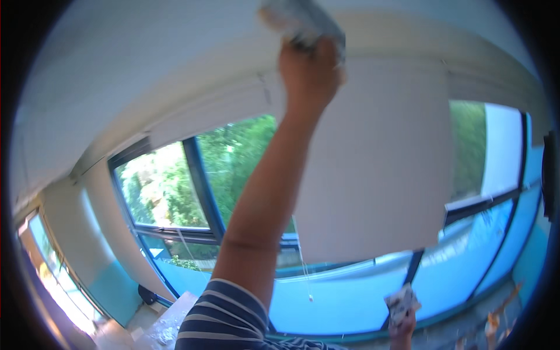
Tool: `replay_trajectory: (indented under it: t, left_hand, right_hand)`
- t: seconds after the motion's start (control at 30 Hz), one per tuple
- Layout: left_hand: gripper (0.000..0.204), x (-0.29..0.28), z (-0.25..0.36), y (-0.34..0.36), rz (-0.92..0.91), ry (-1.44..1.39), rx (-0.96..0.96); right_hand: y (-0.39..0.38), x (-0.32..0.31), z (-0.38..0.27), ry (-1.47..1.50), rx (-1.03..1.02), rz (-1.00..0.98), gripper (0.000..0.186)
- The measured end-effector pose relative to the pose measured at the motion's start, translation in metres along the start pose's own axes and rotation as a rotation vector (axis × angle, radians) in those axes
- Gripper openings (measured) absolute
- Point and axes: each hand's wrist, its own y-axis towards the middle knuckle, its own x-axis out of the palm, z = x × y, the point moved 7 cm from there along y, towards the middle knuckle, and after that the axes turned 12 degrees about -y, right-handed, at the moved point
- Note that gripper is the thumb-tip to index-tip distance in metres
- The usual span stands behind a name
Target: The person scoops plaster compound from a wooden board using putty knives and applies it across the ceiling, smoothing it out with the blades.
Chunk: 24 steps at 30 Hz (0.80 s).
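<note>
My left arm, in a striped navy sleeve, stretches high across the view. At its end my left hand (312, 73) is closed around a pale grey, packet-like object (306, 20), smeared by motion and partly cut off by the upper edge. Low on the right, my right hand (403, 326) holds up a small white and grey packet (402, 304) with dark printed patches. Both hands are apart from each other, in front of the window side of the room.
A long white roller blind (373, 163) hangs over the middle of the windows, with a pull cord (305, 271) beside it. Trees (157, 186) show through the glass. Clear plastic-looking material (166, 329) lies at lower left. A bright doorway (61, 280) stands far left.
</note>
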Motion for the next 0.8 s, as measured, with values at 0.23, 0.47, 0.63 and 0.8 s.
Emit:
replay_trajectory:
  t: [0.23, 0.47, 0.63, 0.8]
  left_hand:
    - [0.038, -0.059, -0.049, -0.332, 0.094, -0.336, -1.009]
    - [0.029, -0.018, 0.022, -0.47, -0.681, -0.131, -0.813]
    - [0.026, -0.003, 0.01, -0.51, -0.808, -0.089, -0.808]
    - [0.021, 0.003, -0.002, -0.55, -0.91, -0.061, -0.791]
  right_hand:
    - [0.002, 0.055, -0.048, 0.114, 0.082, 0.159, 0.046]
    - [0.008, 0.075, -0.062, 0.072, 0.092, 0.186, 0.04]
    - [0.007, 0.052, -0.049, -0.045, 0.108, 0.256, 0.038]
    - [-0.002, 0.045, -0.057, 0.01, 0.117, 0.312, 0.038]
